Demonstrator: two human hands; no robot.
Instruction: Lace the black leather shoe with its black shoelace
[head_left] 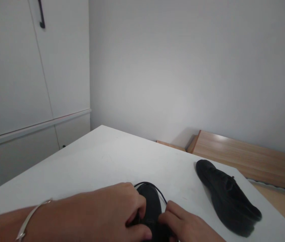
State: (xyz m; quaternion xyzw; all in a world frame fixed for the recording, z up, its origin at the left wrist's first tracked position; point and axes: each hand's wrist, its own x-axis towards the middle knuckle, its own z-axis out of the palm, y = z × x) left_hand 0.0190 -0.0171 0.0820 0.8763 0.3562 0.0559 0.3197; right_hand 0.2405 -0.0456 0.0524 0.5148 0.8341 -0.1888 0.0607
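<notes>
Both my left hand (112,210) and right hand (182,223) are pinching the black lace (154,189) over the near black shoe (150,206) on the white table (102,158), mid-tying I'd say, next comes pulling it snug, other shoe (226,196) sitting off right.

Bare forearms, no sleeves; a thin silver bangle (31,216) (open-ended, plain) on the left wrist.

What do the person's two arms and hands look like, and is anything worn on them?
Both are bare, with no gloves and no sleeves in view. The left hand has a thin silver bangle around the wrist. The right hand shows no ring or band on the part in view; its wrist is cut off by the picture's edge. The nails look short and plain.
</notes>
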